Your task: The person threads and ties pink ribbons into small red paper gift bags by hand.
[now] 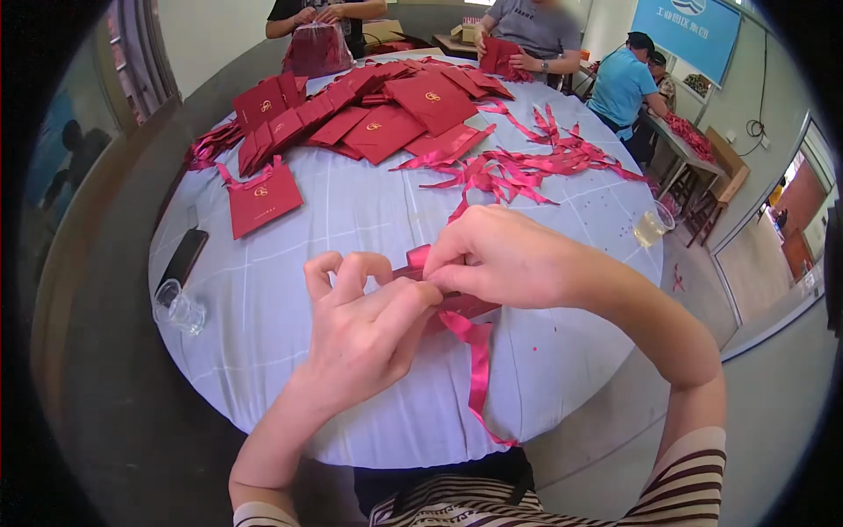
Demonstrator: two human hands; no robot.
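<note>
Close to the table's near side, my left hand and my right hand meet over a dark red gift bag, mostly hidden beneath them. The left thumb and forefinger are closed at the bag's upper edge, while the other fingers curl. My right hand pinches at a pink satin ribbon where it meets the bag; the exact contact is covered by fingers. One ribbon end trails down towards the table's front edge, and another piece shows above the fingers. A finished-looking red bag with pink ribbon handles lies further left.
A large pile of red bags covers the table's far side, with loose pink ribbons to its right. A phone and clear cup stand left; a cup of pale liquid stands right. Other people work beyond.
</note>
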